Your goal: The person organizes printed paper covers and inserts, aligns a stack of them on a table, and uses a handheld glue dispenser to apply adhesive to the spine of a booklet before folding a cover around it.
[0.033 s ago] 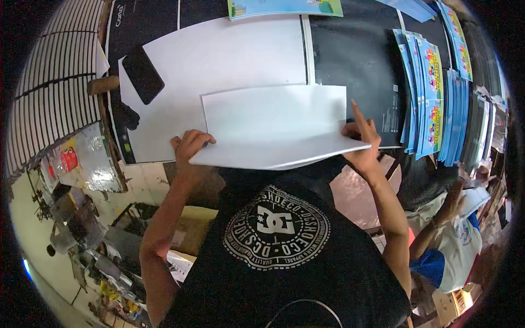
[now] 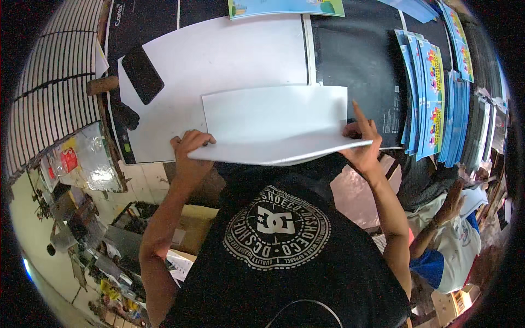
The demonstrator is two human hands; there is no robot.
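Note:
A white paper sheet or thin stack of sheets [image 2: 273, 117] lies at the table's near edge, bent across its width. Its back part rests flat while the near part rises toward me. My left hand [image 2: 192, 148] grips the left end, with its fingers curled over the edge. At the other end, my right hand [image 2: 362, 143] holds the near flap between thumb and fingers, its index finger pointing up and away. Whether one sheet or several are held cannot be made out. A large white board [image 2: 240, 54] lies beneath.
A dark phone [image 2: 143, 75] and a wooden-handled tool [image 2: 103, 85] lie at the left. Stacks of blue printed booklets [image 2: 429, 98] stand on the right, and another printed pile [image 2: 287, 7] is at the back. At the lower right, another person [image 2: 451, 240] works with paper.
The near edge of the paper has risen slightly. Both hands keep their grip in almost the same place. The other person's hand at the right has shifted a little.

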